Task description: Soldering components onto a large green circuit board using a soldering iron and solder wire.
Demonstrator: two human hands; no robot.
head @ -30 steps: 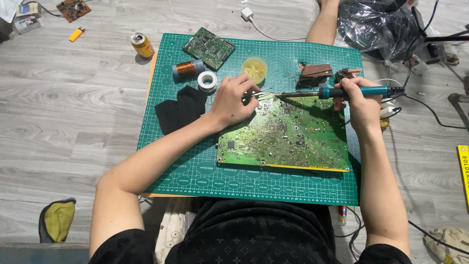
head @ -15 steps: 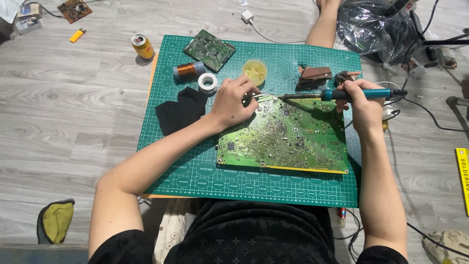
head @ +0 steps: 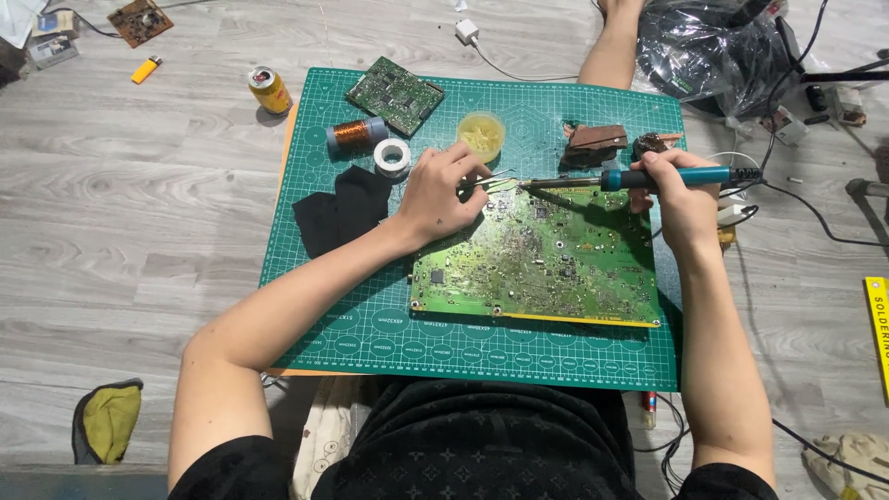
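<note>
1. Large green rectangular circuit board [head: 542, 268]: lies flat on the green gridded cutting mat [head: 370, 324], near its middle, yellow strip along the near edge.
2. Left hand [head: 443, 194]: rests on the board's far left corner, grip pinched narrow on thin metal tweezers [head: 491, 181] whose tips point right.
3. Right hand [head: 681, 199]: grip closed around the blue-handled soldering iron [head: 639, 179], held level; its metal tip meets the tweezer tips at the board's far edge.
4. Small round yellow tub [head: 482, 134]: open, just beyond the left hand.
5. White tape roll [head: 393, 156] and copper wire spool [head: 356, 135]: side by side, far left of the mat.
6. Smaller green circuit board [head: 395, 94]: tilted, at the mat's far edge.
7. Black cloth [head: 343, 208]: over the mat's left edge.
8. Yellow drink can [head: 269, 90]: on its side on the grey wood floor [head: 130, 213], beside the mat's far left corner.
9. Yellow printed strip [head: 878, 333]: long, narrow, at the right edge of the floor.
10. Orange lighter [head: 145, 68]: floor, far left.
</note>
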